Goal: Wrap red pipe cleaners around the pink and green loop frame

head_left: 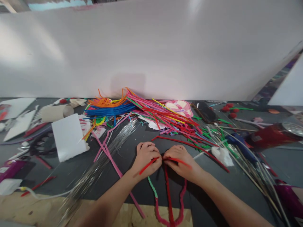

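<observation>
My left hand [145, 156] and my right hand [180, 159] meet knuckle to knuckle over the dark table, both with fingers curled shut. Each pinches a red pipe cleaner [168, 189], whose ends stick out sideways across the backs of the hands. Its long part hangs toward me between my wrists, beside a pink fuzzy loop [181, 205] and a short green piece [152, 186].
A heap of coloured pipe cleaners [142, 110] lies against the white wall [151, 47]. A bundle of thin silver wires [106, 157] runs left of my hands. White paper [68, 137], a cardboard tube [55, 112], a red can [272, 135] and green stems [213, 132] crowd the sides.
</observation>
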A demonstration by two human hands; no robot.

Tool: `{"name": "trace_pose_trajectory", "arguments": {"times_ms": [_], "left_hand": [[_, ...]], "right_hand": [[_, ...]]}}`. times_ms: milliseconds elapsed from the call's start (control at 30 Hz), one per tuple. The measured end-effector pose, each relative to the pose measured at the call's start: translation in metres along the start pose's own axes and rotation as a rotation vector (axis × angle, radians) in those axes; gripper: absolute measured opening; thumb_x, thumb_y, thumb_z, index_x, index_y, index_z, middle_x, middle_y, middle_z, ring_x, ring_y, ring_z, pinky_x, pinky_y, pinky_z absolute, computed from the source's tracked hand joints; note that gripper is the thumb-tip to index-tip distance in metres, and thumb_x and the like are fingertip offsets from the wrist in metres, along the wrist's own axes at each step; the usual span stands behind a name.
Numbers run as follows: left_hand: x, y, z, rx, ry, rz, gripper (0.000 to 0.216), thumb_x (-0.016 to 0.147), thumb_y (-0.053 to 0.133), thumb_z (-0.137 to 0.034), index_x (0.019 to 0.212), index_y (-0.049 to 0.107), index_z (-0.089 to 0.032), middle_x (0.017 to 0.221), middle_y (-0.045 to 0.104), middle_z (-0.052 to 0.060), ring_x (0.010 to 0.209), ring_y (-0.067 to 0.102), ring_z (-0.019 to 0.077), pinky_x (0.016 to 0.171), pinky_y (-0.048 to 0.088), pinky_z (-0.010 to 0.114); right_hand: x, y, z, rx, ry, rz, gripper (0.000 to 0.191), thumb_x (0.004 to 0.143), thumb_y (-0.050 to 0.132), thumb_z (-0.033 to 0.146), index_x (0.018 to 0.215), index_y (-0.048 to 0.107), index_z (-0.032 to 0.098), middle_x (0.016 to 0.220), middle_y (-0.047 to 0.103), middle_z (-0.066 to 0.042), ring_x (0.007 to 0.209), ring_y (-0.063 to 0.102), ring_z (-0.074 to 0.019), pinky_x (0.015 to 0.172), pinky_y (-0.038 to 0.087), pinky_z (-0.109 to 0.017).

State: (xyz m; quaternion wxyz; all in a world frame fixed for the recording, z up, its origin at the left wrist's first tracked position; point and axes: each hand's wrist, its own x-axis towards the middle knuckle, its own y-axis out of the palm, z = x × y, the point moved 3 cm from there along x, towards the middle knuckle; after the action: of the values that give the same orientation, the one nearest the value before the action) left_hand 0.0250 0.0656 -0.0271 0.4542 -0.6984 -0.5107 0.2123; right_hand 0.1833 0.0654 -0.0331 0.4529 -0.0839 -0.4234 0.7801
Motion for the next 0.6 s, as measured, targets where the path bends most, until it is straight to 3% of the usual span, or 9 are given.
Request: {"name": "trace_pose_trajectory", "arguments": {"times_ms": [133, 233, 600], "left_hand": [[0.0, -0.001, 0.0, -0.018, 0.01, 0.005, 0.02, 0.081, 0.055, -0.025, 0.067, 0.068, -0.026, 0.078, 0.07, -0.003, 0.104, 0.051, 0.0199, 0.094, 0.025, 0.042], [0.001, 0.0, 0.001, -0.024, -0.026, 0.004, 0.018, 0.079, 0.057, -0.022, 0.064, 0.067, -0.024, 0.076, 0.071, -0.004, 0.104, 0.052, 0.0201, 0.094, 0.026, 0.042], [0.0, 0.0, 0.008, -0.026, -0.064, -0.066, 0.015, 0.069, 0.062, -0.015, 0.055, 0.059, -0.02, 0.088, 0.068, 0.0, 0.107, 0.049, 0.0226, 0.09, 0.036, 0.04]], "right_hand": [[-0.001, -0.003, -0.003, -0.122, -0.029, -0.065, 0.008, 0.087, 0.057, 0.021, 0.084, 0.064, 0.022, 0.083, 0.068, -0.001, 0.083, 0.056, -0.0157, 0.08, 0.032, -0.032], [-0.004, -0.006, -0.004, -0.179, -0.055, -0.094, 0.009, 0.087, 0.056, 0.022, 0.086, 0.065, 0.022, 0.083, 0.069, -0.002, 0.086, 0.055, -0.0174, 0.08, 0.031, -0.033], [-0.007, -0.002, -0.011, -0.203, -0.091, -0.013, 0.011, 0.09, 0.052, 0.02, 0.086, 0.062, 0.021, 0.086, 0.068, -0.003, 0.088, 0.053, -0.0172, 0.079, 0.033, -0.031]]}}
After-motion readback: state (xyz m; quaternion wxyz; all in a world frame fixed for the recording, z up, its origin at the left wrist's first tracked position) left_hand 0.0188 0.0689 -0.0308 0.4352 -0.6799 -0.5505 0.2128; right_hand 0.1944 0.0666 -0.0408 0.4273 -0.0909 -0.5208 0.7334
